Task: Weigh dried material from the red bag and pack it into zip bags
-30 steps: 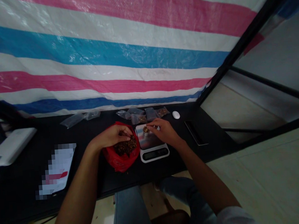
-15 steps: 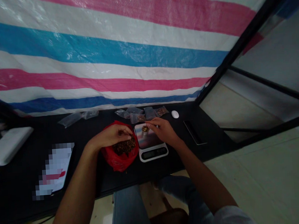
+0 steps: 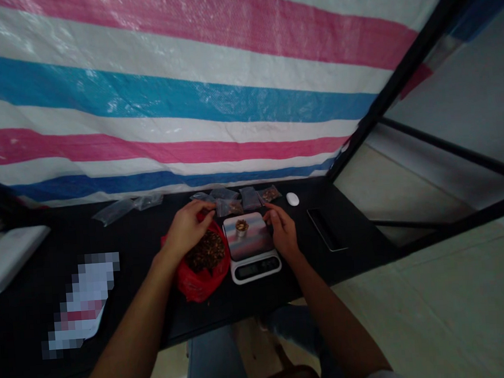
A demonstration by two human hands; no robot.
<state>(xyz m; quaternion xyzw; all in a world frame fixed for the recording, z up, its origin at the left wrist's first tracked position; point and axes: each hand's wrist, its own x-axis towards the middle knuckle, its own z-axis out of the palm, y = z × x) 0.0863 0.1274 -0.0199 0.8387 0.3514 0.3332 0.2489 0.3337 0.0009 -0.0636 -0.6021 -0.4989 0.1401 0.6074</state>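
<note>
A red plastic bag (image 3: 198,282) holds many small brown dried pieces (image 3: 207,251). My left hand (image 3: 191,225) is over the bag's upper left part, its fingers closed together near the far rim; whether anything small is between them is hidden. On the steel plate of a white digital scale (image 3: 253,242) stands a small round cup (image 3: 241,228) filled with brown pieces. My right hand (image 3: 281,227) is at the plate's right edge, apart from the cup, with thumb and fingers bent. What its fingertips hold, if anything, is too small to tell.
Small clear bags (image 3: 228,207), some with brown pieces, lie behind the scale. Other clear bags (image 3: 118,210) are farther left. A white mouse (image 3: 292,199) and a dark phone (image 3: 326,228) lie right. Left are a white device (image 3: 13,257) and a blurred-out flat item (image 3: 85,298).
My right hand has drawn back from the cup to the scale's right edge. My left hand has lifted from the brown pieces toward the bag's far rim. The view has shifted slightly.
</note>
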